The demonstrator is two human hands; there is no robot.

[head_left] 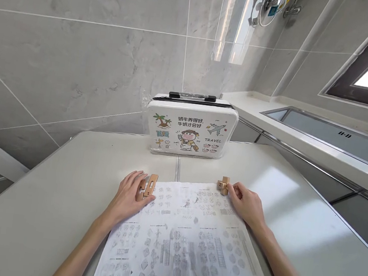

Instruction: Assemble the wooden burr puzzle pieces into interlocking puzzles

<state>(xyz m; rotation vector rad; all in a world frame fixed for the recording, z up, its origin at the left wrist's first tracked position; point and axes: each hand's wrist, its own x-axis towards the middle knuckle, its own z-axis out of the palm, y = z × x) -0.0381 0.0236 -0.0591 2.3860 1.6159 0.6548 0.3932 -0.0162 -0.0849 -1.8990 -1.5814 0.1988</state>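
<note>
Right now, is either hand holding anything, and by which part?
The right hand touches the wooden cluster at its right side; the left hand curls beside the slotted block. Whether either grips cannot be told.

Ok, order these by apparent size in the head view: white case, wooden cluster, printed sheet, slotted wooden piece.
1. Printed sheet
2. White case
3. Slotted wooden piece, wooden cluster: too alike to rank

Your bare left hand [132, 190] partly hides the light-brown wooden pieces [154, 178]; your bare right hand [247, 203], part of the tan wooden block cluster [223, 186]. You can't make out the blurred grey diagrams [177, 247] on the white paper sheet [174, 220], its near edge partly cut off.
</note>
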